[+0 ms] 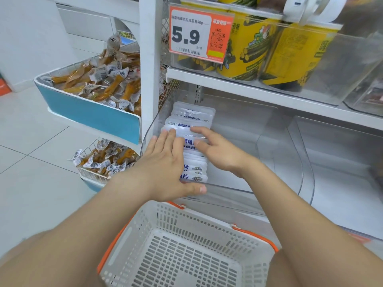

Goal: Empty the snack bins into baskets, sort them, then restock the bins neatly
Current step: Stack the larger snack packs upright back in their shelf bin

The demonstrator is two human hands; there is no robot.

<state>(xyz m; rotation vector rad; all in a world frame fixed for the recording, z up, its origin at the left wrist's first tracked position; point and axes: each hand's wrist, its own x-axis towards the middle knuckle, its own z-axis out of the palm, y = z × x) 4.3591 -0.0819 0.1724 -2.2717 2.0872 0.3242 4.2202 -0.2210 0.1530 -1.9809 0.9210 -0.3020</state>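
A: Which step is judged to be in hand?

B: Restocking, it is thought. The basket (186, 222), just below both grips, is seen bare inside. The white packets (192, 119) are stood on edge in a single row in the clear bin (259, 154). The row appears to be being squared up.

A: How are the grips set, taken from the left?

B: Well to the left of the left grip (165, 162), wire trays (99, 79) of yellowish snacks are seen; they are not concerned here. The left grip is apart, with the fingers straight. Its palm is laid flat along the row's left flank and its thumb is stretched across the near end. The packets are thus enclosed between the two grips. The right grip (219, 154) is also apart, its fingers nearly straight and rested on the packet tops. Nothing is seen to be clamped.

A: How is the step done well?

B: The left palm is best used as a fence, so that the flank is drawn into one line. The near end can be stopped by the thumb while the tops are patted level from the right grip's side. Light pressure is advised, since soft packets may be buckled or tipped. To the right of the right grip the bin floor is bare, so a loose packet could be toppled there.
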